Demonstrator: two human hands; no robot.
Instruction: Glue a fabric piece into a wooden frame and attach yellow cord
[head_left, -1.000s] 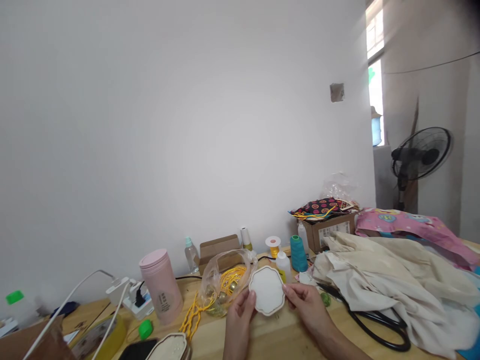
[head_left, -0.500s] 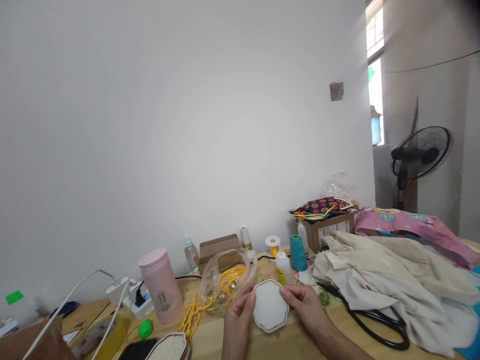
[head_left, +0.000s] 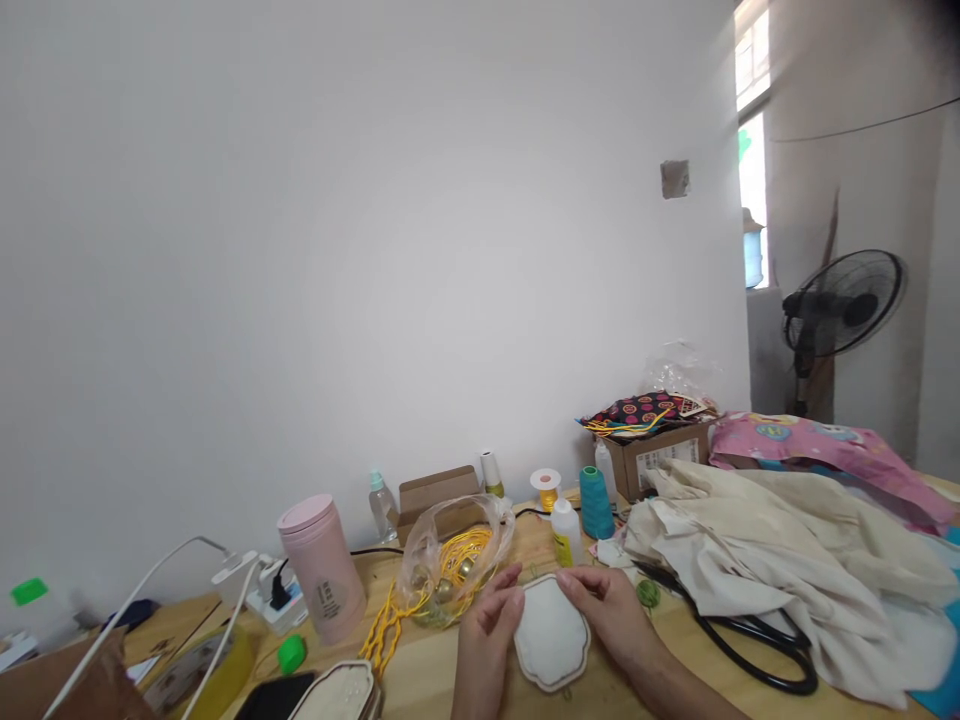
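Observation:
Between my two hands is a small white fabric panel [head_left: 553, 634] with scalloped edges and a darker border, tilted slightly. My left hand [head_left: 489, 625] pinches its left edge between thumb and fingers. At its upper right edge, my right hand [head_left: 609, 612] grips it the same way. A thin greenish loop shows at the panel's top, another at its bottom. Similar pale panels [head_left: 337, 692] lie stacked at the lower left. Just behind my left hand, a clear plastic bag [head_left: 424, 562] holds yellow cords and brass-coloured bells.
Black-handled scissors [head_left: 765, 650] and crumpled cream cloth [head_left: 787, 540] lie to the right. A teal thread cone [head_left: 595, 503], a white bottle [head_left: 566, 532] and a yellow cord spool [head_left: 546, 487] stand behind. A pink tumbler [head_left: 322, 570] and a yellow tape roll [head_left: 202, 675] are at left.
Both hands have shifted slightly right with the panel, which is lower and tilted more. My right fingers now sit higher along its upper edge.

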